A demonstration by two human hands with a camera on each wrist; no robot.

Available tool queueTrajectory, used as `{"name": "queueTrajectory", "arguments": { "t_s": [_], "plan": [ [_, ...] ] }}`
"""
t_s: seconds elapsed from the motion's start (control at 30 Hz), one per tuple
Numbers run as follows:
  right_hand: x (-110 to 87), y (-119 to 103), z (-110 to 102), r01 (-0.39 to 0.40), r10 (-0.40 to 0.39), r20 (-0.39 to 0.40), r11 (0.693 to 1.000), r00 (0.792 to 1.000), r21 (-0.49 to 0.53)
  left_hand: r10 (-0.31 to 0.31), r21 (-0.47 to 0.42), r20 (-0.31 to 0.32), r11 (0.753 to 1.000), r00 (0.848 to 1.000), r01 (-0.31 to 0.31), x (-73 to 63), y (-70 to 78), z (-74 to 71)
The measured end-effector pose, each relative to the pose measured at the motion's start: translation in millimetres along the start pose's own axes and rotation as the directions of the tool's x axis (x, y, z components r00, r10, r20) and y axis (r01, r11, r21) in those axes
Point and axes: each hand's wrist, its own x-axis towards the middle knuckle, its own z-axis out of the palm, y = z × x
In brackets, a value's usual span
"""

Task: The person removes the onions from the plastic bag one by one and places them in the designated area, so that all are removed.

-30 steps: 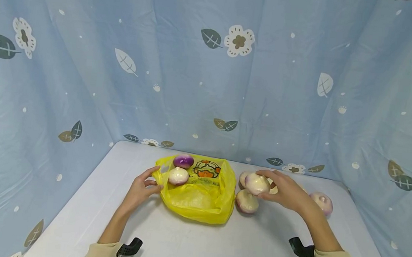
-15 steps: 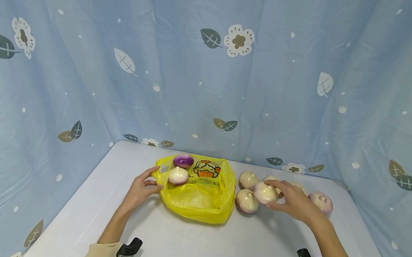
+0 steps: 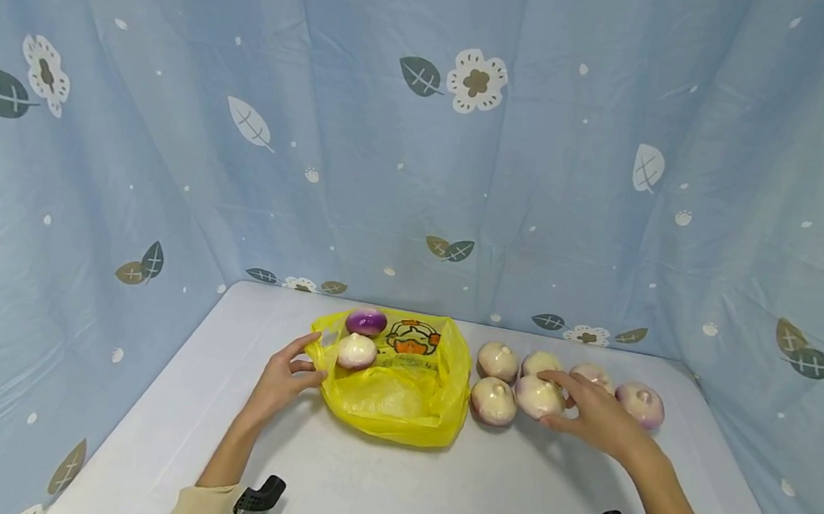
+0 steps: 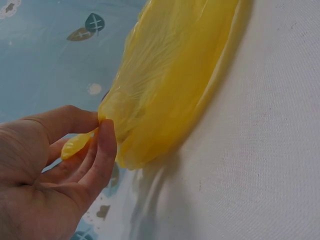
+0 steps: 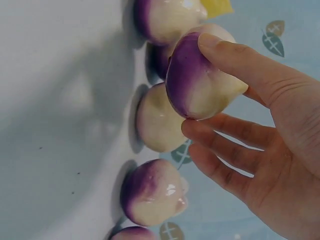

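My left hand [image 3: 284, 378] pinches the left edge of a yellow plastic bag [image 3: 394, 423] between thumb and fingers. The bag lies open on the table, a cartoon duck printed inside it. Two onions rest in its left part, a purple one [image 3: 366, 322] and a white-topped one [image 3: 357, 353]. My right hand [image 3: 594, 419] holds a glossy purple-and-white onion [image 5: 200, 80] by thumb and fingertips. In the right wrist view that onion hangs away from the table surface, near the others. Beside the bag sits an onion [image 3: 493, 401], with another [image 3: 498, 361] behind it.
More onions stand at the right: one [image 3: 541, 363] behind the held one, one [image 3: 593, 376] behind my right hand, and one [image 3: 640, 404] farthest right. A white cloth covers the table [image 3: 430, 510]. A blue patterned curtain [image 3: 362, 160] closes off the back and sides.
My right hand has moved right and toward me with the onion, lowering it away from above the onions next to the bag. My left hand and the bag have stayed put.
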Motion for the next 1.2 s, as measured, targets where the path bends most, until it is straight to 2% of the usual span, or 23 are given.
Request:
{"name": "queueTrajectory", "arguments": {
  "t_s": [0.4, 0.8, 1.2],
  "plan": [
    [-11.1, 12.7, 15.0, -0.020, 0.021, -0.004, 0.998, 1.000, 0.065, 0.016, -0.027, 0.013, 1.000, 1.000, -0.015, 0.7, -1.4, 0.4],
    [-13.1, 18.8, 32.0, -0.010, 0.009, -0.046, 1.000, 0.999, -0.024, 0.003, -0.008, 0.005, 1.000, 1.000, -0.003, -1.0, 1.5, 0.8],
    [-11.0, 16.1, 31.7, -0.038, 0.037, -0.029, 0.999, 0.999, -0.039, 0.022, -0.014, 0.017, 1.000, 1.000, -0.021, -0.3, -0.5, 0.4]
  ]
}}
